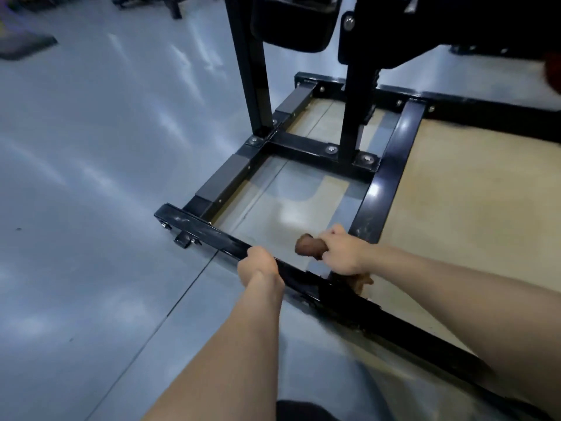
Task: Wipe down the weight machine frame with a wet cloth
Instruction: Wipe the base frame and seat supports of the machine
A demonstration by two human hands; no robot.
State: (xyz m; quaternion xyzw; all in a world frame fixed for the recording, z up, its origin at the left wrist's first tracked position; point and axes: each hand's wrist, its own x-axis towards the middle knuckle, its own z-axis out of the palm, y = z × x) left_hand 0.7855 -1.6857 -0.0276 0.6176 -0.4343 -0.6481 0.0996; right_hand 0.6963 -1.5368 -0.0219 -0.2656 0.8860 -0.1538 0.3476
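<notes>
The black steel base frame (391, 174) of the weight machine lies flat on the floor, with bolted cross bars and two uprights rising from it. My left hand (258, 264) grips the near front bar (206, 229) of the frame, fingers curled over its top edge. My right hand (344, 253) holds a bunched brown cloth (309, 246) just above the same bar, to the right of the left hand. One end of the cloth sticks out to the left of the fist; a bit hangs below it. The bar shows pale scuffs and smears.
Glossy grey floor (91, 177) spreads to the left; a tan floor patch (473, 202) lies right of the frame. Black padded machine parts (294, 22) hang over the far end. A dark mat (24, 45) and other equipment legs sit at the top left.
</notes>
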